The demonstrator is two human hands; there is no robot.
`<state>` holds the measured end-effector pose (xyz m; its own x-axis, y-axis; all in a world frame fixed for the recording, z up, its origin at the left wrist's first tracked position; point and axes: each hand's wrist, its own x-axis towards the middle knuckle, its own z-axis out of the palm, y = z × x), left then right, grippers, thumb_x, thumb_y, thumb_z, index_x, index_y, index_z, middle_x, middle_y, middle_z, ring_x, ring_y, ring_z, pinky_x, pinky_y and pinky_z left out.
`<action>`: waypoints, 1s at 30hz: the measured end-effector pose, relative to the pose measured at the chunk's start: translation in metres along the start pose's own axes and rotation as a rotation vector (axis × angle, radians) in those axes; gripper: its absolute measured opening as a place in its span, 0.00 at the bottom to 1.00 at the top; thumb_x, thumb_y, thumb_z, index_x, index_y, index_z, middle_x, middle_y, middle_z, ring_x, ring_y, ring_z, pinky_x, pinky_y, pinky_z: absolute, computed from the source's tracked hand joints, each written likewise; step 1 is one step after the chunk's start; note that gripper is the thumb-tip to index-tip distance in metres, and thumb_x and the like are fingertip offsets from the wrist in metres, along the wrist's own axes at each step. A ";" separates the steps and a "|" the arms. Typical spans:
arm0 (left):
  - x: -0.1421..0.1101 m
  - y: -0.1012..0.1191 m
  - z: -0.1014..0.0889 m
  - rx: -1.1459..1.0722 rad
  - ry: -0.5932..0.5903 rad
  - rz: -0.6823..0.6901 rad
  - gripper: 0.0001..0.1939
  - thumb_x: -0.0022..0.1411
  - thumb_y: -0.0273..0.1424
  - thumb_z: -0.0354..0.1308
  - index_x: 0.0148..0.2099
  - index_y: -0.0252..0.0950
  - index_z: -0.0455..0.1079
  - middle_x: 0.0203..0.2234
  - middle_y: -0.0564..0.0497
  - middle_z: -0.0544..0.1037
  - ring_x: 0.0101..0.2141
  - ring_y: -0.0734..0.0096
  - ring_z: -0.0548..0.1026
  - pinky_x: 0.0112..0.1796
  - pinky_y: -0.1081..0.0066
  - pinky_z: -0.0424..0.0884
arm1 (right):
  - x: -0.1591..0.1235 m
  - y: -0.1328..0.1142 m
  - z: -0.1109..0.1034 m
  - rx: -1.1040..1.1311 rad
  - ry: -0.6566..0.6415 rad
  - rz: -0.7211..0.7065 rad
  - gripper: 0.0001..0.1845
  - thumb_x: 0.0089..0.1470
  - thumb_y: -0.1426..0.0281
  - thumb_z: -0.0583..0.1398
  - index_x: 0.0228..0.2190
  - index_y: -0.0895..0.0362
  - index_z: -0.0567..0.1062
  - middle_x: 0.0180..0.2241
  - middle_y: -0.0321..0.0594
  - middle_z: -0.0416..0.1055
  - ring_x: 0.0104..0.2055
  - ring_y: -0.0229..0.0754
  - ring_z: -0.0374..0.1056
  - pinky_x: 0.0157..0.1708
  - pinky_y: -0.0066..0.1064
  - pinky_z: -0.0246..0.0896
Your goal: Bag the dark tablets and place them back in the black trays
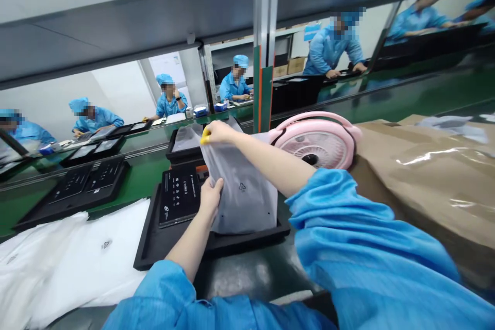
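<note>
A translucent plastic bag [247, 185] with a printed recycling mark stands tilted over the right half of a black tray [247, 245]. At its upper left corner, my right hand [220, 133] pinches the bag, with yellow covers on the fingertips. Lower down, my left hand [211, 197] grips the bag's left edge, thumb on the near side. Whether anything is inside the bag, I cannot tell. Left of my left hand, a flat black panel [180, 193] with white print lies in the tray. Something orange shows behind the bag, mostly hidden.
White plastic bags [104, 255] are piled at the left. Another black tray [112, 193] with printed panels lies beyond them on the green belt [135, 178]. A pink fan [313, 147] and a brown carton [425, 175] stand at the right. Several co-workers sit across the line.
</note>
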<state>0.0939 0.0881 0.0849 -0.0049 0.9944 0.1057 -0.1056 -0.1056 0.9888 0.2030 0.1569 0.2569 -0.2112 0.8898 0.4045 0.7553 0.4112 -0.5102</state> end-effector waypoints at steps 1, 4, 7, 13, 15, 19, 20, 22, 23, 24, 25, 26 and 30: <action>0.002 -0.006 -0.001 0.044 -0.011 -0.064 0.17 0.50 0.35 0.59 0.41 0.31 0.70 0.36 0.43 0.77 0.38 0.65 0.75 0.39 0.69 0.69 | 0.009 0.003 0.003 0.073 0.112 0.015 0.12 0.42 0.64 0.62 0.29 0.60 0.75 0.27 0.39 0.74 0.30 0.37 0.69 0.33 0.26 0.62; 0.009 -0.022 -0.006 0.209 -0.029 -0.246 0.14 0.55 0.31 0.55 0.43 0.29 0.69 0.39 0.41 0.76 0.39 0.63 0.75 0.39 0.67 0.70 | 0.028 0.013 0.004 0.214 0.344 0.058 0.16 0.52 0.64 0.54 0.35 0.64 0.73 0.31 0.44 0.74 0.29 0.35 0.69 0.32 0.25 0.63; 0.008 -0.024 -0.012 0.263 -0.045 -0.308 0.14 0.51 0.26 0.58 0.42 0.30 0.70 0.39 0.39 0.76 0.42 0.57 0.73 0.42 0.62 0.69 | 0.030 0.018 0.014 0.196 0.297 0.075 0.15 0.50 0.63 0.57 0.32 0.63 0.74 0.27 0.42 0.74 0.27 0.36 0.69 0.31 0.27 0.63; -0.002 0.025 -0.078 0.754 -0.008 0.282 0.21 0.53 0.24 0.54 0.51 0.38 0.64 0.52 0.46 0.67 0.54 0.65 0.62 0.54 0.66 0.56 | 0.008 0.021 0.061 -0.256 -0.071 0.012 0.15 0.47 0.60 0.59 0.36 0.54 0.75 0.35 0.39 0.75 0.38 0.40 0.69 0.37 0.28 0.61; 0.001 0.032 -0.132 0.914 0.116 0.252 0.17 0.58 0.27 0.48 0.51 0.38 0.63 0.45 0.47 0.73 0.47 0.67 0.69 0.50 0.67 0.62 | 0.007 0.023 0.074 -0.380 -0.193 -0.020 0.17 0.48 0.59 0.58 0.39 0.53 0.74 0.39 0.39 0.74 0.40 0.41 0.68 0.38 0.28 0.60; 0.005 0.001 -0.233 1.283 0.327 -0.306 0.15 0.61 0.32 0.45 0.47 0.31 0.64 0.42 0.40 0.74 0.43 0.57 0.72 0.41 0.64 0.65 | 0.019 0.022 0.107 -0.497 -0.352 -0.088 0.17 0.48 0.60 0.58 0.40 0.52 0.74 0.45 0.39 0.70 0.44 0.44 0.66 0.41 0.30 0.59; 0.005 -0.010 -0.248 1.367 0.304 -0.303 0.15 0.61 0.33 0.43 0.45 0.31 0.64 0.41 0.40 0.73 0.42 0.57 0.72 0.39 0.65 0.65 | 0.024 0.021 0.119 -0.503 -0.364 -0.093 0.17 0.48 0.60 0.59 0.40 0.52 0.74 0.47 0.40 0.69 0.46 0.44 0.65 0.42 0.30 0.59; 0.002 -0.030 -0.264 1.480 0.266 -0.261 0.16 0.63 0.36 0.40 0.42 0.32 0.64 0.39 0.40 0.74 0.40 0.58 0.72 0.37 0.66 0.64 | 0.036 0.016 0.145 -0.522 -0.386 -0.093 0.19 0.49 0.60 0.58 0.42 0.53 0.73 0.50 0.42 0.66 0.49 0.46 0.63 0.44 0.31 0.58; 0.001 -0.037 -0.266 1.512 0.247 -0.234 0.17 0.63 0.37 0.39 0.41 0.32 0.64 0.37 0.41 0.74 0.39 0.58 0.73 0.36 0.67 0.64 | 0.042 0.014 0.160 -0.530 -0.396 -0.089 0.21 0.49 0.59 0.57 0.44 0.54 0.72 0.51 0.43 0.64 0.50 0.47 0.61 0.44 0.32 0.58; 0.001 -0.042 -0.266 1.530 0.228 -0.229 0.17 0.63 0.39 0.39 0.41 0.33 0.64 0.35 0.42 0.74 0.38 0.59 0.73 0.35 0.67 0.63 | 0.047 0.011 0.174 -0.537 -0.406 -0.084 0.23 0.50 0.58 0.56 0.46 0.54 0.71 0.52 0.45 0.63 0.51 0.47 0.60 0.45 0.32 0.58; 0.000 -0.044 -0.266 1.538 0.205 -0.242 0.18 0.63 0.40 0.39 0.41 0.34 0.64 0.34 0.43 0.74 0.36 0.59 0.73 0.34 0.67 0.63 | 0.052 0.009 0.188 -0.541 -0.416 -0.076 0.25 0.51 0.57 0.55 0.48 0.55 0.69 0.52 0.47 0.62 0.52 0.48 0.59 0.45 0.33 0.58; 0.000 -0.045 -0.265 1.539 0.185 -0.259 0.18 0.62 0.41 0.40 0.41 0.34 0.63 0.32 0.44 0.75 0.35 0.59 0.73 0.33 0.68 0.63 | 0.057 0.007 0.200 -0.545 -0.428 -0.068 0.27 0.52 0.55 0.53 0.50 0.56 0.67 0.53 0.48 0.61 0.53 0.49 0.59 0.45 0.34 0.58; 0.002 -0.046 -0.266 1.516 0.191 -0.284 0.17 0.61 0.43 0.44 0.41 0.34 0.63 0.31 0.44 0.74 0.35 0.59 0.72 0.33 0.68 0.62 | 0.071 0.007 0.235 -0.553 -0.509 -0.031 0.31 0.54 0.52 0.47 0.51 0.60 0.66 0.50 0.53 0.64 0.50 0.50 0.62 0.43 0.35 0.59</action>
<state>-0.1658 0.0968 0.0119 -0.2944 0.9557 0.0056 0.9431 0.2896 0.1634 0.0473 0.2694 0.1036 -0.3971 0.9160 -0.0573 0.9174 0.3980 0.0054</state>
